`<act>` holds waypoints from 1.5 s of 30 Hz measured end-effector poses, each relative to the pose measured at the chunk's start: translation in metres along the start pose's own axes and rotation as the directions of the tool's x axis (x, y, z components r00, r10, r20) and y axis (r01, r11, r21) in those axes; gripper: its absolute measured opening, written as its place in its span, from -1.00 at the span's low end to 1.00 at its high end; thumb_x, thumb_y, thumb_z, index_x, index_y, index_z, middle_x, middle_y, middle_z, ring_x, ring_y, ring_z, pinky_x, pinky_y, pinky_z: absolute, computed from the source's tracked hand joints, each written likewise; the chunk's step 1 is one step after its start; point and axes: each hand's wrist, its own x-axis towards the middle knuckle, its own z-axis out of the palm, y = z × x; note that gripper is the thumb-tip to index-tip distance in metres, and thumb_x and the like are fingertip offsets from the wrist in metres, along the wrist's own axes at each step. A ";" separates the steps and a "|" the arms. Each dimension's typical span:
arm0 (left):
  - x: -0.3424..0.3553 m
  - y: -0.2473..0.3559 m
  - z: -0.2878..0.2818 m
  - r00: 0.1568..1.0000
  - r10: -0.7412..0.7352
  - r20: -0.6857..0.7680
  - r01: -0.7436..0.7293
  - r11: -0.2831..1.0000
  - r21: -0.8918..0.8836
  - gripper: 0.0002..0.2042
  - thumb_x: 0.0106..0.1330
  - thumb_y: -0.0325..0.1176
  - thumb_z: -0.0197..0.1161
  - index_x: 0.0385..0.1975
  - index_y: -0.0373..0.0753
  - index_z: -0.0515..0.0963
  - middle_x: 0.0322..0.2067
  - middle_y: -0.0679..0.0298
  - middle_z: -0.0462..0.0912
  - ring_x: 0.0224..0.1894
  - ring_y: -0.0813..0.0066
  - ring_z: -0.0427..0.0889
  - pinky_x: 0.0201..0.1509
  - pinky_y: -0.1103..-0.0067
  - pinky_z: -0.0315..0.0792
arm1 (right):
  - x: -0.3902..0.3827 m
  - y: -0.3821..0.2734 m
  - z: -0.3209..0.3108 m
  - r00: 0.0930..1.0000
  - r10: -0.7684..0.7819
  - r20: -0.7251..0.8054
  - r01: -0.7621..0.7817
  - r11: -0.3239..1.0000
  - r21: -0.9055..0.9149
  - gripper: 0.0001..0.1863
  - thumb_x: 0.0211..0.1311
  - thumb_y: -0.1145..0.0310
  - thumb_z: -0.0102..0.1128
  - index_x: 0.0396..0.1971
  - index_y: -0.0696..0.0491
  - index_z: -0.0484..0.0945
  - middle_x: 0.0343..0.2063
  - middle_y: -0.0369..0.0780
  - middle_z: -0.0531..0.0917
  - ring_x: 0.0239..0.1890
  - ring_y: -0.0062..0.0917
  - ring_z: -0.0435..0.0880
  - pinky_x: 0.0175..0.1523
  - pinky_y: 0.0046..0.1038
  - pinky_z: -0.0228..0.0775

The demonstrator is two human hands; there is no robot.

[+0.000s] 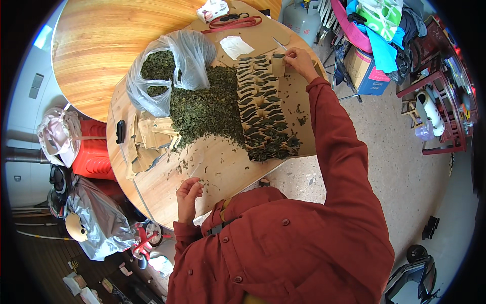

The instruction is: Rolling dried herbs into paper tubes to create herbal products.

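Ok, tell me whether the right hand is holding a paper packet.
Yes: the right hand pinches a small tan packet at the far end of the filled rows.

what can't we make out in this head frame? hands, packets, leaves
- Left hand, head view: fingers curled; whether they pinch any leaf is too small to tell.
- Right hand: holds a tan packet; the packet's contents are hidden by its paper.
- Leaf pile: its upper left is veiled by the clear plastic bag.
- Filled packet rows: count too small and overlapping.
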 end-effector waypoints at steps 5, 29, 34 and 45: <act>0.004 0.001 -0.002 1.000 -0.004 0.021 0.005 1.000 -0.024 -0.82 0.30 -0.38 0.19 -0.17 -0.31 0.53 -0.44 0.36 0.60 -0.47 0.73 0.47 -0.37 0.76 0.37 | -0.002 0.004 -0.007 0.999 0.030 0.020 -0.029 0.996 -0.087 -0.77 0.08 0.47 0.22 -0.23 0.20 0.55 -0.49 -0.22 0.65 -0.48 -0.62 0.65 -0.37 -0.60 0.49; -0.008 -0.018 -0.073 0.985 0.041 0.170 -0.010 0.984 -0.177 -0.80 0.30 -0.36 0.19 -0.14 -0.29 0.55 -0.40 0.39 0.60 -0.40 0.73 0.48 -0.28 0.74 0.38 | -0.153 -0.318 0.240 0.328 -0.303 0.895 0.671 0.741 0.005 -0.72 0.09 0.36 0.26 -0.25 0.22 0.56 -0.37 -0.06 0.66 -0.32 -0.38 0.67 -0.19 -0.48 0.46; -0.018 -0.019 -0.105 0.992 0.071 0.107 -0.047 0.976 -0.211 -0.79 0.31 -0.35 0.20 -0.14 -0.29 0.55 -0.39 0.39 0.59 -0.38 0.73 0.48 -0.27 0.74 0.38 | -0.187 -0.277 0.344 0.298 -0.607 0.737 0.742 0.633 0.221 -0.64 0.08 0.36 0.23 -0.16 0.28 0.52 -0.25 0.03 0.62 -0.18 -0.12 0.61 -0.07 -0.24 0.43; -0.030 -0.037 -0.163 0.997 0.063 -0.037 -0.071 0.951 -0.301 -0.80 0.31 -0.36 0.20 -0.15 -0.30 0.55 -0.38 0.39 0.59 -0.36 0.72 0.49 -0.25 0.73 0.39 | -0.176 -0.302 0.471 0.394 -0.472 0.789 0.771 0.637 -0.003 -0.53 0.14 0.36 0.17 0.02 0.28 0.37 -0.11 0.06 0.53 -0.05 -0.08 0.53 0.04 -0.24 0.40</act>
